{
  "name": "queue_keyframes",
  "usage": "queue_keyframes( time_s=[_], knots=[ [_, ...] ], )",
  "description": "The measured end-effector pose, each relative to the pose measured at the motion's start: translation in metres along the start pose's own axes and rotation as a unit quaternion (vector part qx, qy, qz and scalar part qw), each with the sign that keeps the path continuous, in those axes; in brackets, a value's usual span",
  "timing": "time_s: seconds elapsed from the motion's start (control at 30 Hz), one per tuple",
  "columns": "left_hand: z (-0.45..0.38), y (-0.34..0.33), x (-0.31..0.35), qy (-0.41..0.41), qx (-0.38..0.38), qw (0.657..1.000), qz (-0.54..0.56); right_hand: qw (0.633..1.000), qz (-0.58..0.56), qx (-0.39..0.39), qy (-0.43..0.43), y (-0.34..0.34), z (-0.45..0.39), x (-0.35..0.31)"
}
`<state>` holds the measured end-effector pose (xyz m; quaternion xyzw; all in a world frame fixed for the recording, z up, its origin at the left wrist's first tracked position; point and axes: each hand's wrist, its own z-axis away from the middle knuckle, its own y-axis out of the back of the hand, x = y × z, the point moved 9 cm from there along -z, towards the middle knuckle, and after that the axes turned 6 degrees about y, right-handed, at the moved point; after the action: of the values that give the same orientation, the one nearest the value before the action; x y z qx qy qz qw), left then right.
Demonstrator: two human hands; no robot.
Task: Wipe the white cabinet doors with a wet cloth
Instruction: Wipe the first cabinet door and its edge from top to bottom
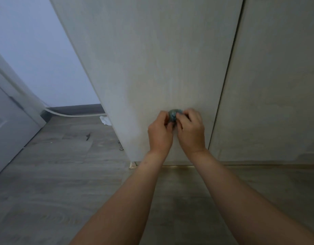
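Both hands, left hand (159, 133) and right hand (190, 131), pinch the bunched cloth (173, 116) between their fingertips.

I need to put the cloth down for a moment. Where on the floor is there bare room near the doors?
The widest bare floor lies left of the left hand, below the dark scrap. Another bare strip lies right of the right hand, along the doors. Crowded: the corner with the cable and white wad.
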<state>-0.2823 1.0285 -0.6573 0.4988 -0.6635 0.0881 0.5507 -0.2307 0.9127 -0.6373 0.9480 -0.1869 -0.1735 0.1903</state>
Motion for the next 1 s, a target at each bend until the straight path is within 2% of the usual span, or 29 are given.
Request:
queue_keyframes(
  time_s=[0.07,0.1,0.17,0.27,0.33,0.4,0.5,0.57,0.7,0.77,0.8,0.87,1.0],
  knots=[
    [0.008,-0.013,-0.016,0.024,-0.037,0.998,-0.035,0.998,-0.01,-0.058,-0.033,-0.013,0.023,0.013],
    [0.008,-0.013,-0.012,0.02,-0.041,0.998,-0.04,0.997,-0.019,-0.06,-0.041,-0.01,0.023,0.015],
    [-0.001,-0.003,0.016,-0.019,-0.018,1.0,-0.014,0.999,-0.034,-0.008,-0.04,0.01,0.0,0.011],
    [-0.019,0.021,0.076,-0.102,0.048,0.993,0.041,0.991,-0.019,0.129,-0.034,0.055,-0.055,0.002],
    [-0.018,0.016,0.091,-0.133,0.06,0.988,0.049,0.986,0.001,0.165,-0.032,0.063,-0.067,-0.001],
    [-0.004,-0.003,0.067,-0.11,0.047,0.992,0.034,0.992,0.013,0.124,-0.021,0.047,-0.045,0.002],
    [0.022,-0.041,0.003,-0.016,-0.048,0.999,-0.012,0.999,-0.001,-0.002,-0.051,0.009,0.021,0.026],
    [0.026,-0.048,-0.003,-0.007,-0.062,0.998,-0.019,0.997,-0.021,-0.026,-0.069,0.008,0.035,0.04],
    [0.005,-0.025,0.073,-0.121,0.044,0.99,0.05,0.993,-0.015,0.109,-0.051,0.059,-0.026,0.04],
    [-0.002,-0.026,0.097,-0.154,0.062,0.984,0.071,0.986,0.005,0.159,-0.042,0.077,-0.046,0.042],
    [-0.003,-0.033,0.097,-0.155,0.058,0.983,0.074,0.986,0.014,0.161,-0.042,0.077,-0.044,0.045],
    [0.005,-0.054,0.072,-0.123,0.02,0.989,0.075,0.991,0.027,0.123,-0.049,0.063,-0.018,0.057],
    [0.033,-0.089,0.009,-0.016,-0.076,0.996,0.032,0.997,0.005,-0.028,-0.071,0.029,0.047,0.081]
  ],
)
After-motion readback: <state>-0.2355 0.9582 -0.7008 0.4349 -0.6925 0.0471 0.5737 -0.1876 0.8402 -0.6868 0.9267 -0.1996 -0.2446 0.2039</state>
